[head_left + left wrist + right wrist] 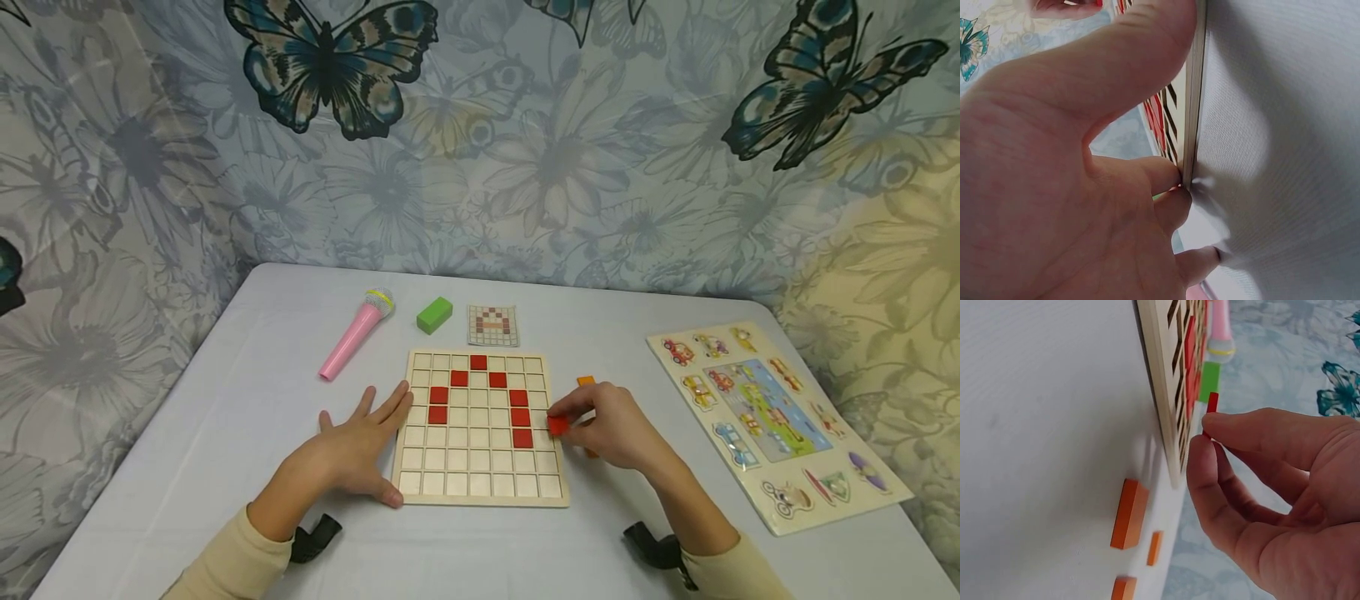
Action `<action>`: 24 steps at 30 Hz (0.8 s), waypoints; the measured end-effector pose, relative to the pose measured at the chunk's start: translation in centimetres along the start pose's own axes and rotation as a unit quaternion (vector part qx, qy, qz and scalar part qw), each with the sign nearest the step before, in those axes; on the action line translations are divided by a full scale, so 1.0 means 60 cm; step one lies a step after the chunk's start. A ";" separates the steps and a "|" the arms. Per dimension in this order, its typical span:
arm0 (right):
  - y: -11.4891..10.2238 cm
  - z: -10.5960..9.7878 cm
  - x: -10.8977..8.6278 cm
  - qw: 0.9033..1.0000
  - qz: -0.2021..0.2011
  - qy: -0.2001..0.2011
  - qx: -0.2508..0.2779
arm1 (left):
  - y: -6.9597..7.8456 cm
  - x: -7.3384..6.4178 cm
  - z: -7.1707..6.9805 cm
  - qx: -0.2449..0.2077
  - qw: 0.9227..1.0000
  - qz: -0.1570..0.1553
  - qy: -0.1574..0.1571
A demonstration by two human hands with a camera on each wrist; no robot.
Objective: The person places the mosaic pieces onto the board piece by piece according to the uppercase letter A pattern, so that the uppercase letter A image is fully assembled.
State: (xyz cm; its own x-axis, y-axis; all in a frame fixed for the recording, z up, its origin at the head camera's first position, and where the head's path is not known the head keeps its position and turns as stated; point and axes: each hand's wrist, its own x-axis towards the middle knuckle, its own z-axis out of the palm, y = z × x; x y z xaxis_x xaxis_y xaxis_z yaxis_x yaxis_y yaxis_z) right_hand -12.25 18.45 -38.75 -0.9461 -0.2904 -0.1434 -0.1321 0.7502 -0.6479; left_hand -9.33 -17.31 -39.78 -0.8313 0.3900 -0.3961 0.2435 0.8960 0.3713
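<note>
A wooden grid board (480,460) lies on the table with several red square tiles (520,417) set in its cells. My left hand (360,446) spreads its fingers along the board's left edge, with thumb and fingertips touching the rim. Between thumb and fingers, my right hand (611,425) pinches a red tile (1212,406) at the board's right edge. In the right wrist view that tile stands on edge above the fingertips, its lower part hidden by them. Orange blocks (1129,515) lie on the table beneath the right hand.
Behind the board are a pink toy microphone (352,340), a green block (435,316) and a small pattern card (492,326). A picture puzzle board (780,492) lies at the right. Black wrist-worn pieces (315,539) hang below both wrists. A patterned wall covering borders the table.
</note>
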 end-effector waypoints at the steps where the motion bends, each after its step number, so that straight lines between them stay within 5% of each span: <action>1: -0.002 0.001 0.001 1.000 0.000 0.001 -0.002 | 0.000 0.000 0.000 0.000 1.000 0.000 0.000; 12: -0.015 0.016 0.010 0.999 -0.025 0.015 -0.013 | 0.000 0.001 0.000 0.005 1.000 -0.004 -0.006; 24: -0.037 0.035 0.026 0.999 -0.036 -0.013 0.016 | -0.001 0.002 0.001 0.013 1.000 -0.007 -0.007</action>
State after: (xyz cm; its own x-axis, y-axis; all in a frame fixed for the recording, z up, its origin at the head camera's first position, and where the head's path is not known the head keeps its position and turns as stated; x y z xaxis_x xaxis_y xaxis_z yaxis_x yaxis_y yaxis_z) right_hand -12.78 15.09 -39.14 -0.9264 -0.3585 -0.1154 -0.1891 0.7077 -0.6807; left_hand -9.42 -17.29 -39.88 -0.8280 0.3804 -0.4120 0.2449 0.9063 0.3445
